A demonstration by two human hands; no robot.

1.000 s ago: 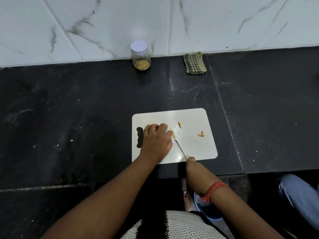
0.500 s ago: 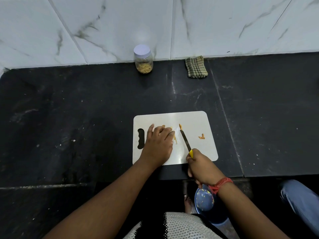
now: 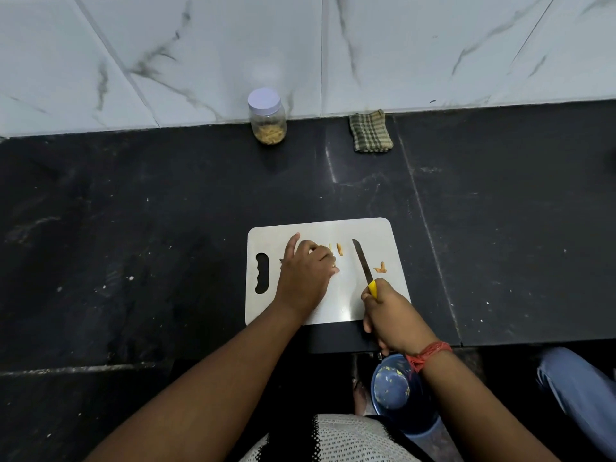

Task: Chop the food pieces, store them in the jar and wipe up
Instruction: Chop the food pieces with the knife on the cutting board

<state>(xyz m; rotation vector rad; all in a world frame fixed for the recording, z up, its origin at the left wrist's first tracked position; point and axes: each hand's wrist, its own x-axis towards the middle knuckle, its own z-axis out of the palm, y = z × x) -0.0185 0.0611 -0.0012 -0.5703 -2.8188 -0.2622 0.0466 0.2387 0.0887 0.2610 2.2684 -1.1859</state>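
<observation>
Nearest, the right hand (image 3: 391,311) grips the yellow-handled knife (image 3: 364,265) at the cutting board (image 3: 366,228)'s near right corner, blade over the board. The left hand (image 3: 305,273) rests on the board with fingers curled over food pieces (image 3: 339,249), apparently pinching one. Beyond the board, the lidded jar (image 3: 267,116) stands against the wall, its label unreadable; a folded cloth (image 3: 370,131) lies to the jar's right.
</observation>
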